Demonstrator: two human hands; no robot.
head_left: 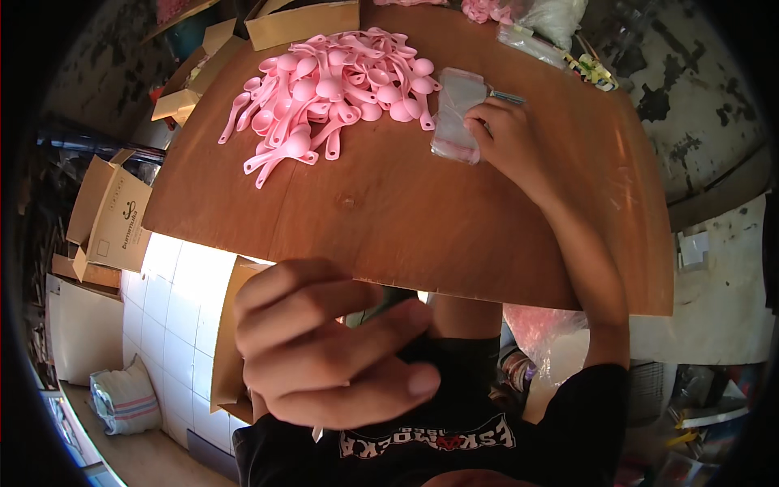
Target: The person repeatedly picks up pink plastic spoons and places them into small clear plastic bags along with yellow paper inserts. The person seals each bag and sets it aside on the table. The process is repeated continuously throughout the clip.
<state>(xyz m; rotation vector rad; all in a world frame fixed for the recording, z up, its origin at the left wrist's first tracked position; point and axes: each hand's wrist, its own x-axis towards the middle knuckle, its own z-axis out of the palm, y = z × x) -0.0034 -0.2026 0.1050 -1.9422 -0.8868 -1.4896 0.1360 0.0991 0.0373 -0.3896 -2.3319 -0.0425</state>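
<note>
Left hand [324, 349] half-open; right hand [513, 140], grip unclear, touches clear bags [458, 118] pointing lengthwise away.

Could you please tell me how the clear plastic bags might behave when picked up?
The clear plastic bags look thin and see-through, so they are probably light and floppy. Their glossy sheen suggests they may slip against the right hand.

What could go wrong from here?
1. The clear bags look thin and stacked, so the right hand could lift more than one or shift the pile.
2. The pink spoons lie in a loose heap right beside the bags; a sideways brush might scatter a few.
3. The left hand looms close to the camera and could block the view of the table if raised further.
</note>
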